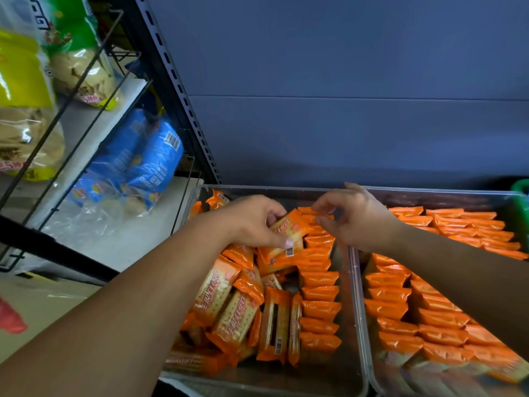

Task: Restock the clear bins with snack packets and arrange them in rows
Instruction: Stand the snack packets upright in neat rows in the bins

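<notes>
Head view, left to right. At 9 to 10 o'clock of the frame we see a wire shelf [75, 116] with yellow-green snack bags [83, 73] up top and blue bags [154, 159] lower down. A blue wall [343, 110] fills 12 o'clock.

The left forearm comes in from 7 o'clock. The left hand [252, 222] is over the far part of the left clear bin [323, 373], with fingers and thumb curled round one orange packet [292, 229]. It is held tilted, barcode end toward us, above the other packets.

In the left bin, the 9 o'clock half holds a loose pile [237, 308] of orange cracker packets, lying flat, leaning and overlapping. Along the bin's 3 o'clock side, one neat row [319, 293] of packets stands on edge, running from 6 toward 12 o'clock.

The right hand [357, 219] sits just at 3 o'clock of the held packet, at the far end of that row. Its fingers are half curled, with a narrow gap between thumb and forefinger. We cannot tell whether it pinches a packet or only hovers.

The right clear bin [429, 199] touches the left bin side by side. It is filled with tidy rows of orange packets [400, 310], and the right forearm crosses above them. A green object [521, 196] is at the frame's 3 o'clock edge, cut off.
</notes>
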